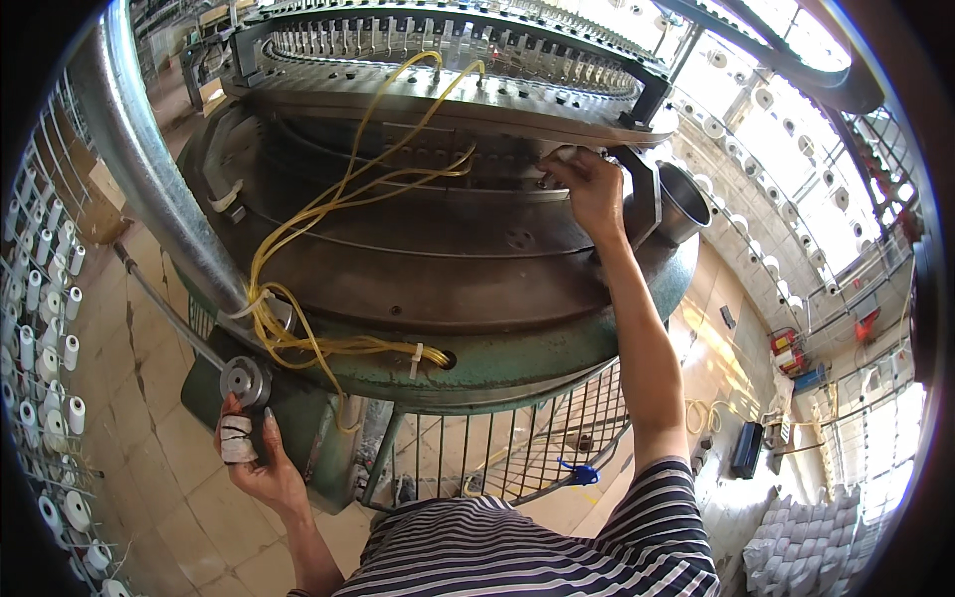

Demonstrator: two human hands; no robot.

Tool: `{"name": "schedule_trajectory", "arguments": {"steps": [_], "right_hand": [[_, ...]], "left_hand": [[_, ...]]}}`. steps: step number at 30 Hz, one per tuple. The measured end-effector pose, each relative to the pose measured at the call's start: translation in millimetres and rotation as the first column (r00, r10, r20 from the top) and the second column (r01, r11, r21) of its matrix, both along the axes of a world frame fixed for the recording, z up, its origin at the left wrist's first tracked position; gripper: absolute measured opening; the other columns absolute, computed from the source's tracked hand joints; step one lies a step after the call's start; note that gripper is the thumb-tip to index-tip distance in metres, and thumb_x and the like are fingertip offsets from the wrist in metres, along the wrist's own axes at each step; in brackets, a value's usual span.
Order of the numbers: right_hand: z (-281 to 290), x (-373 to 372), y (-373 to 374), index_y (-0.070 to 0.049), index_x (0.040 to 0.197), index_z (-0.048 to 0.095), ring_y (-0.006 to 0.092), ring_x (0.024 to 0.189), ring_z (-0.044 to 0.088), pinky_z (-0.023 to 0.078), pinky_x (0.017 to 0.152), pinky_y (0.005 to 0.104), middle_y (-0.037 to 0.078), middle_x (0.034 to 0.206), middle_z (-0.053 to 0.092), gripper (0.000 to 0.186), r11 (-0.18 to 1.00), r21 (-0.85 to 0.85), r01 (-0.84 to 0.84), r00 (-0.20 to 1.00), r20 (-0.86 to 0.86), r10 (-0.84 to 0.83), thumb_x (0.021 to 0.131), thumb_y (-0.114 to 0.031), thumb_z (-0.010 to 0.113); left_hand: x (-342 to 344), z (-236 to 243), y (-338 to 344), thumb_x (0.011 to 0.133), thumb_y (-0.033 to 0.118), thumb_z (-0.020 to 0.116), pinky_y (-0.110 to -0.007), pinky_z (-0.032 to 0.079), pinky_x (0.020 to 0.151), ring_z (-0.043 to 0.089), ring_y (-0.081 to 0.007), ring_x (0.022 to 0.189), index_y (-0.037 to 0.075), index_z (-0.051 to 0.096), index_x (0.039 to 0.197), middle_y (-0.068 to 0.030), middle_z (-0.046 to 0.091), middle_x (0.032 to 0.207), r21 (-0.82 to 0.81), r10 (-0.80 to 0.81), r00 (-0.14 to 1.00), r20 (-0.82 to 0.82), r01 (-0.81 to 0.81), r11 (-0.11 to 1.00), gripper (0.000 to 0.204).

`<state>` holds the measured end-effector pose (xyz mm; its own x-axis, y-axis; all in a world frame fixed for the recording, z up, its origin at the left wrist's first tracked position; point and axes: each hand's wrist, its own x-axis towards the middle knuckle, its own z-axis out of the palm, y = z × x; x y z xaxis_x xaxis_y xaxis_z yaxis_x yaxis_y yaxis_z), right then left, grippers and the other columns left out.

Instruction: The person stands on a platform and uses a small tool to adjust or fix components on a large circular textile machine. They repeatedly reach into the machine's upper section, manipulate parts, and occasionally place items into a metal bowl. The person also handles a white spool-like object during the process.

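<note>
My left hand (261,463), with white wrapping bound around a finger, is low on the left at the round metal hub (246,382) of a crank handle. Its thumb and a fingertip meet the hub's lower rim. Reaching up to the right, my right hand (594,194) is closed at the dark cylinder section of a large circular knitting machine (428,269). The fingers are bent in a pinch near a small whitish bit; what they hold is too small to name. Yellow tubes (288,229) loop across the machine to the left of this hand.
A thick metal post (164,179) rises at left, by the crank's long rod (164,298). Beside my right wrist sits a metal cup (684,202). A wire guard (497,453) curves below the machine. Yarn cones (55,363) fill racks at left; white bundles (806,542) lie lower right.
</note>
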<state>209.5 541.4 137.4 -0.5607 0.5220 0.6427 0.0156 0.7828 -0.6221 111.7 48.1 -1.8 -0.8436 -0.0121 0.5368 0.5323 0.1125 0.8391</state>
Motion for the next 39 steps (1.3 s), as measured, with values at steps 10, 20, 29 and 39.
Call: {"name": "schedule_trajectory", "arguments": {"steps": [10, 20, 29, 39], "right_hand": [[-1.2, 1.3, -0.3, 0.004, 0.094, 0.071, 0.0146, 0.079, 0.071, 0.055, 0.076, 0.0277, 0.010, 0.091, 0.076, 0.005, 0.998, -0.009, 0.061, 0.994, 0.089, -0.060, 0.090, 0.003, 0.068], [-7.7, -2.0, 6.0, 0.003, 0.091, 0.073, 0.0124, 0.080, 0.070, 0.053, 0.073, 0.0285, 0.010, 0.086, 0.076, 0.006, 0.996, -0.007, 0.084, 0.994, 0.068, -0.083, 0.086, -0.001, 0.074], [-4.8, -5.1, 3.7, 0.003, 0.096, 0.074, 0.0125, 0.077, 0.069, 0.052, 0.071, 0.0264, 0.008, 0.085, 0.076, 0.010, 0.993, -0.109, 0.045, 0.998, 0.057, -0.039, 0.087, -0.001, 0.074], [-8.3, -7.2, 5.0, 0.002, 0.093, 0.074, 0.0123, 0.077, 0.070, 0.054, 0.071, 0.0270, 0.008, 0.085, 0.076, 0.008, 0.988, -0.113, -0.102, 0.993, -0.069, 0.095, 0.088, -0.003, 0.074]], "left_hand": [[-2.4, -3.1, 0.2, 0.091, -0.007, 0.069, -0.033, 0.049, 0.103, 0.058, -0.0229, 0.122, -0.006, 0.059, 0.133, -0.0132, 0.058, 0.137, 0.029, -0.008, 1.000, 0.016, 0.007, 1.000, 0.043], [-1.5, -4.4, -1.4, 0.090, -0.007, 0.070, -0.032, 0.050, 0.102, 0.058, -0.0224, 0.122, -0.006, 0.058, 0.134, -0.0124, 0.058, 0.135, 0.031, -0.012, 0.999, 0.030, 0.011, 0.999, 0.045], [-1.0, -4.5, -1.0, 0.091, -0.008, 0.069, -0.033, 0.049, 0.104, 0.058, -0.0227, 0.123, -0.006, 0.058, 0.134, -0.0128, 0.058, 0.136, 0.037, -0.005, 0.999, 0.035, 0.004, 0.999, 0.045], [0.0, 0.0, 1.2, 0.091, -0.007, 0.069, -0.033, 0.048, 0.105, 0.057, -0.0223, 0.124, -0.007, 0.056, 0.134, -0.0129, 0.057, 0.138, 0.040, -0.011, 0.999, 0.035, 0.010, 0.999, 0.045]]}}
